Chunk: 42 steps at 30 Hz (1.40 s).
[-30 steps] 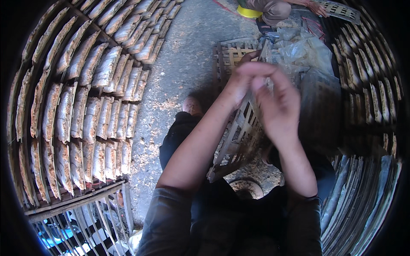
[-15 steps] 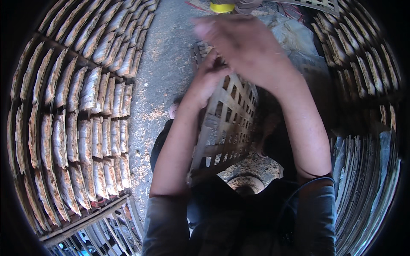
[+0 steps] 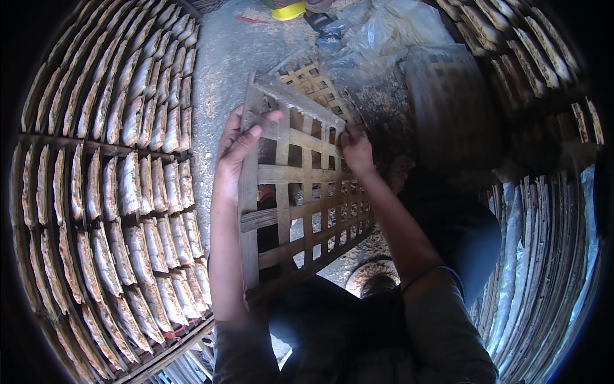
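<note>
I hold a woven bamboo lattice rack (image 3: 300, 192) tilted up in front of me, above my lap. My left hand (image 3: 235, 153) grips its left edge near the top corner, fingers wrapped over the frame strip. At the rack's upper right edge my right hand (image 3: 356, 150) closes on the frame. The rack's openings are bare, with nothing lying on it.
Racks of flat pale dried pieces (image 3: 121, 185) fill the left side in rows. A stack of racks seen edge-on (image 3: 543, 256) curves along the right. Another lattice rack (image 3: 307, 80), clear plastic sheets (image 3: 390, 32) and a dark basket (image 3: 448, 102) lie ahead on grey ground (image 3: 230, 57).
Both hands were together, raised high in front of me; now they are apart, one on each side of the lattice rack, which is lifted and tilted toward me.
</note>
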{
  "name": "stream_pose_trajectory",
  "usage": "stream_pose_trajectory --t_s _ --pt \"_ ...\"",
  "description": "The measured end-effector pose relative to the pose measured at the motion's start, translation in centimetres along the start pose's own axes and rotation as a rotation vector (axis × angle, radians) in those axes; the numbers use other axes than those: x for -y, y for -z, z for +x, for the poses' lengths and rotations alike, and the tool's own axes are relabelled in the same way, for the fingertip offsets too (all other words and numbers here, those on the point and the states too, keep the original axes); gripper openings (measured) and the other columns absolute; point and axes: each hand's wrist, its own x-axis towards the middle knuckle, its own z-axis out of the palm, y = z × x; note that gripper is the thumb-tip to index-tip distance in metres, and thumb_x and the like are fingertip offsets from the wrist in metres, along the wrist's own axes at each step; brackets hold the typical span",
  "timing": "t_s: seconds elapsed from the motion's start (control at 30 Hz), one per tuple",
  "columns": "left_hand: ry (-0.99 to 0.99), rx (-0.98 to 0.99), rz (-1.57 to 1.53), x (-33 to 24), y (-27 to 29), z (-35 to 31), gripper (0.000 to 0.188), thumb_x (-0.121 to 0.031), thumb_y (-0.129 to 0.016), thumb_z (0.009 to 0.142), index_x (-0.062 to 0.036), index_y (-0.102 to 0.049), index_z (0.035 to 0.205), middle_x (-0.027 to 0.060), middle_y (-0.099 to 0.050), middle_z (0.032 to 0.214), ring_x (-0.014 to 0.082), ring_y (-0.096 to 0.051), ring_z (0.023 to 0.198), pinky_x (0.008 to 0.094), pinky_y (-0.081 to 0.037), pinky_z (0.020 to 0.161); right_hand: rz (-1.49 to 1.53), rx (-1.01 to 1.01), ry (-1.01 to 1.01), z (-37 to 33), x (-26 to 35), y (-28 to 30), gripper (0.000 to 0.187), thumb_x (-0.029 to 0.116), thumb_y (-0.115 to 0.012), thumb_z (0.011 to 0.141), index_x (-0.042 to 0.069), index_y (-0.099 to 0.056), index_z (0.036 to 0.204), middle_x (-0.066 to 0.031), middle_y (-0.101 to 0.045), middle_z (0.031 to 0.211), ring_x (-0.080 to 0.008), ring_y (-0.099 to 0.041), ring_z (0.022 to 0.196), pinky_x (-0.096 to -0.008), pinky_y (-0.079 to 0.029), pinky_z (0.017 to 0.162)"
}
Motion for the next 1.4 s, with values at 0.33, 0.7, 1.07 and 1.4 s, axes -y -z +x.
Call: stream_pose_trajectory --t_s 0.33,0.7,1.07,1.4 --pt "0.006 -0.020 -0.062 0.4 -0.5 0.5 0.049 -0.016 -0.062 0.093 -0.0048 -0.045 0.137 0.0179 -0.066 0.123 0.0224 -0.054 0.124 0.0367 -0.032 0.112 0.055 -0.272 0.162 -0.2 0.5 -2.2 0.034 0.011 -0.061 0.088 0.001 -0.067 0.120 -0.0263 -0.069 0.108 -0.0398 -0.067 0.099 -0.0429 -0.051 0.092" --pt "0.041 -0.043 -0.056 0.1 0.0 0.1 0.054 -0.022 -0.063 0.094 -0.0027 -0.041 0.140 0.0206 -0.062 0.128 0.0236 -0.053 0.125 0.0384 -0.032 0.114 0.596 -0.307 -0.132 -1.1 4.5 -2.7 0.026 0.001 -0.054 0.086 0.000 -0.073 0.104 -0.0187 -0.071 0.107 -0.0290 -0.067 0.099 -0.0362 -0.049 0.091" --pt "0.026 -0.023 -0.078 0.1 -0.7 0.3 0.046 -0.018 -0.061 0.095 -0.0029 -0.045 0.135 0.0159 -0.065 0.124 0.0204 -0.055 0.119 0.0357 -0.040 0.107 0.122 -0.380 0.224 -3.2 7.1 -1.9 0.025 0.003 -0.060 0.079 0.004 -0.075 0.100 -0.0172 -0.068 0.112 -0.0332 -0.060 0.107 -0.0418 -0.044 0.097" --pt "0.048 -0.027 -0.085 -0.2 -1.5 0.2 0.045 -0.016 -0.061 0.094 -0.0036 -0.046 0.135 0.0152 -0.065 0.123 0.0193 -0.056 0.117 0.0333 -0.042 0.105 0.249 -0.416 0.185 -2.9 7.4 -2.7 0.023 0.006 -0.064 0.080 0.008 -0.076 0.099 -0.0173 -0.066 0.109 -0.0305 -0.057 0.104 -0.0420 -0.035 0.098"
